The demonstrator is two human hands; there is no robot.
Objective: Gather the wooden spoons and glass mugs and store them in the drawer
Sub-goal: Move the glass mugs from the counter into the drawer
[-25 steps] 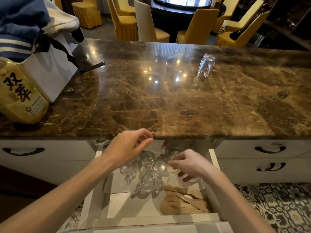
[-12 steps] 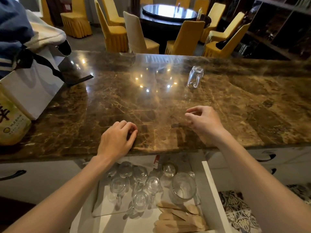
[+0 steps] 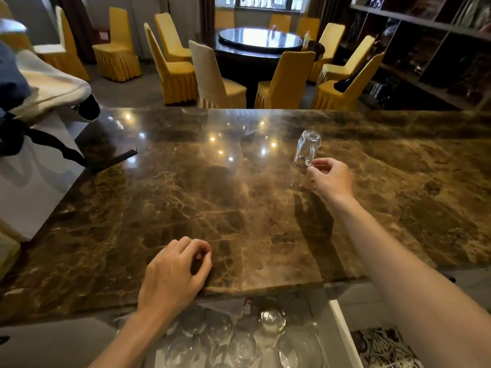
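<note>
Starting nearest: drawer (image 3: 342, 333) open below the counter (image 3: 239, 197), stored mugs (image 3: 272, 317) packed close inside. Left hand (image 3: 172, 277) rests at the counter's front edge, fingers loosely curled, holding nothing. Further out, right hand (image 3: 332, 179) is at the lone glass mug (image 3: 307, 148), which stands upside down with its handle toward the fingers. Thumb and forefinger meet the handle; grip not confirmable. Judged light, rigid, slick, breakable on stone. Hook the handle and lift straight.
</note>
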